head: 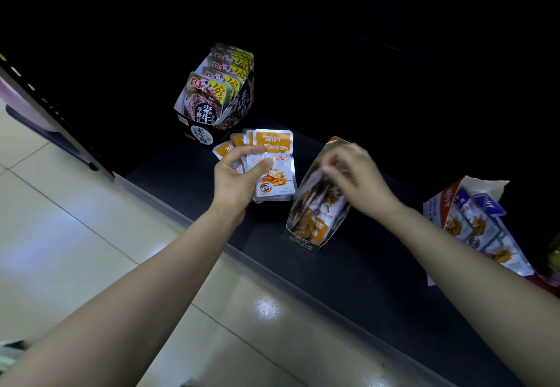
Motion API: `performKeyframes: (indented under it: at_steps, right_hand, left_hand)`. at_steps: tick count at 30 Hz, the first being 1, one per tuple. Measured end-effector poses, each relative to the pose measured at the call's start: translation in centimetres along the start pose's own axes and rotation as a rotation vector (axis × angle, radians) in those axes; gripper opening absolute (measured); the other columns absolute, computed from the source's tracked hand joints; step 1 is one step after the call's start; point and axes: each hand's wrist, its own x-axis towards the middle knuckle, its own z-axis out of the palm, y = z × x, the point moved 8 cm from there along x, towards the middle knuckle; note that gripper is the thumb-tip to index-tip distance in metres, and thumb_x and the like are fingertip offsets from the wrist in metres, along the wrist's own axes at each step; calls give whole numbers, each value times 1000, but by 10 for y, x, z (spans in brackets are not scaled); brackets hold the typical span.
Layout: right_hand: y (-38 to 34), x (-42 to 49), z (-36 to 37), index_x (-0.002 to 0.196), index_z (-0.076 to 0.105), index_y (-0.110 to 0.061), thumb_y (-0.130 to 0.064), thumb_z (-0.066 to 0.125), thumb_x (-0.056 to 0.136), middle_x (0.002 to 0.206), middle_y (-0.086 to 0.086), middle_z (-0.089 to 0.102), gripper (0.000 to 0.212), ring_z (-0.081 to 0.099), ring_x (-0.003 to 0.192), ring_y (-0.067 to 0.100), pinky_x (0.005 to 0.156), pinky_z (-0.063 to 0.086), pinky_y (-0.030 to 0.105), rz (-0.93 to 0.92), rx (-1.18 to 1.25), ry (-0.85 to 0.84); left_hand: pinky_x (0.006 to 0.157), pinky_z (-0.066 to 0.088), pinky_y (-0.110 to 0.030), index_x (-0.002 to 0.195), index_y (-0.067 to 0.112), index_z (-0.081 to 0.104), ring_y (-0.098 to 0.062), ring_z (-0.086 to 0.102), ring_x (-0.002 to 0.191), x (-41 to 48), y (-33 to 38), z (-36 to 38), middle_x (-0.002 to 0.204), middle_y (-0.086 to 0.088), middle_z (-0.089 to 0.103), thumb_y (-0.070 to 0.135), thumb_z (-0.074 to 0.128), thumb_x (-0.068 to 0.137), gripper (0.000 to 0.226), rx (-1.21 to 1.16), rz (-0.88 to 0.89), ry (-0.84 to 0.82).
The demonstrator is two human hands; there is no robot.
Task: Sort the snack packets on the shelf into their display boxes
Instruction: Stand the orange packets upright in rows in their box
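My left hand holds a fanned stack of orange-and-silver fish snack packets above the dark shelf. My right hand pinches a blurred packet at the top of the orange display box, which stands at the shelf's front and holds several packets of the same kind. The two hands are close together, the box just right of the stack.
A black display box full of black-and-yellow packets stands at the back left. A torn white box with blue-topped packets leans at the right. The shelf's front edge runs diagonally above a glossy tiled floor.
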Motion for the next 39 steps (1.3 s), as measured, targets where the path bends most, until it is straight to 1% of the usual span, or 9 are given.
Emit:
performKeyframes:
  at_steps: [5,12,18,21,24,28,32,34,39]
  right_hand:
    - [38,-5,-35,90,55,-21,-20,57,97,82,6,68,8,69,81,23,69,55,38,442,510,297]
    - [29,-11,-1,90,55,-14,-17,54,99,82,3,69,9,67,69,10,62,55,27,666,748,243]
    - [-2,-5,28,108,63,-6,-24,51,100,105,9,65,23,63,92,17,80,52,28,575,934,-44]
    - [-10,-6,40,112,69,-22,-16,62,94,124,12,56,20,58,113,24,97,51,35,449,733,-161]
    - [-11,-5,41,114,62,-35,-8,72,84,125,6,41,41,47,121,18,103,47,31,383,544,-140]
    - [2,-5,31,128,48,-26,-21,81,77,112,5,56,61,58,102,11,87,52,25,514,498,-80]
    - [17,-6,15,115,60,-10,-14,73,86,103,6,71,32,70,84,15,75,58,30,578,627,-41]
    - [19,-5,8,109,64,-17,-13,65,91,101,3,73,18,72,81,15,73,59,29,563,680,-84]
    - [15,0,2,115,58,-24,-9,55,97,100,-2,72,24,72,83,15,72,59,27,542,709,-278]
  left_hand:
    - [68,60,-32,94,14,69,-24,72,93,2,2,1,118,-15,67,-3,73,83,20,-4,19,8]
    - [72,61,-37,92,16,69,-21,72,95,-4,-5,23,112,-11,70,-1,75,82,20,83,38,-57]
    - [75,60,-37,84,20,69,-14,71,87,-4,-3,22,91,7,73,-8,73,80,28,147,86,-49]
    - [75,59,-33,81,24,68,-7,68,79,-6,0,26,81,13,71,-14,70,77,39,207,128,-66]
    - [73,59,-32,85,22,68,-8,68,80,-5,-2,24,85,9,70,-16,69,77,38,184,125,-74]
    - [76,60,-35,90,17,68,-16,69,89,-3,-1,22,95,-1,70,-15,68,79,34,113,104,-72]
    - [72,60,-33,97,8,68,-21,71,92,-1,-5,16,108,-12,70,-3,73,82,19,11,44,-62]
    - [71,60,-33,98,8,68,-21,72,93,1,-7,12,109,-12,70,-2,74,82,20,4,26,-55]
    - [69,58,-30,93,11,69,-21,72,92,1,-6,15,108,-12,70,-3,74,82,18,50,59,-101]
